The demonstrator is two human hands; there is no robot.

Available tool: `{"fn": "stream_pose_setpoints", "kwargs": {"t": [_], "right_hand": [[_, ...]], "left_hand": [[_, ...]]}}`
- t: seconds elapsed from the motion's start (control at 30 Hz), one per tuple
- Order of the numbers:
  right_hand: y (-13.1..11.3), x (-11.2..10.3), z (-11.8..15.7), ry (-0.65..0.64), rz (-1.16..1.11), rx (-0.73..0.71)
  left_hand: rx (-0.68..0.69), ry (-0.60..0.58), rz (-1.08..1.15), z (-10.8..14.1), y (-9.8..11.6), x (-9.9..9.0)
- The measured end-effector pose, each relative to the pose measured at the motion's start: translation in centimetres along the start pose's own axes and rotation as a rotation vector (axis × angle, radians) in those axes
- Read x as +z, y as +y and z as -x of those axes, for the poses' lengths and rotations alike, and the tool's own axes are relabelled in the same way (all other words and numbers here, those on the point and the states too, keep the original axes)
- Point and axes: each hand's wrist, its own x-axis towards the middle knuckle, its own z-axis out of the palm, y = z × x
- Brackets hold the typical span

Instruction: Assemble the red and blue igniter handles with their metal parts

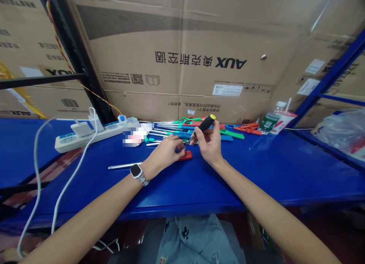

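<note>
My right hand (pixel 210 144) is closed around a screwdriver (pixel 207 123) with a black handle and yellow end cap. The screwdriver tilts, its handle up to the right and its tip low between my hands. My left hand (pixel 168 151) pinches close beside that tip; a thin wire-like piece (pixel 188 143) shows there, but I cannot tell what the fingers hold. Under my left hand lies a long-necked lighter with a red handle (pixel 186 155) and a metal tube (pixel 122 166) pointing left. Behind my hands more long-necked lighters (pixel 228 137) with blue, green and red handles lie in a pile.
A white power strip (pixel 91 132) with plugs and cables sits at the left. Orange-handled tools (pixel 249 128), a plastic bottle (pixel 269 121) and a red-and-white cup (pixel 283 121) stand back right. Cardboard (pixel 182 77) walls the back of the blue table (pixel 273 172).
</note>
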Motion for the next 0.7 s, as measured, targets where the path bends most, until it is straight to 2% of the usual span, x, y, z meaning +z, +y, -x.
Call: {"fn": "stream_pose_setpoints", "kwargs": {"t": [0.13, 0.33, 0.47, 0.7], "right_hand": [[0.01, -0.09, -0.15, 0.037, -0.004, -0.025], [0.22, -0.15, -0.32, 0.020, -0.020, 0.001], [0.04, -0.18, -0.28, 0.065, -0.039, -0.031], [0.32, -0.10, -0.26, 0.030, 0.014, 0.009]], "left_hand": [[-0.003, 0.008, 0.021, -0.02, 0.02, -0.06], [0.022, 0.024, 0.024, 0.06, 0.07, 0.04], [0.014, 0.015, 0.034, 0.06, 0.03, 0.01], [0.014, 0.006, 0.045, -0.04, -0.07, -0.03]]}}
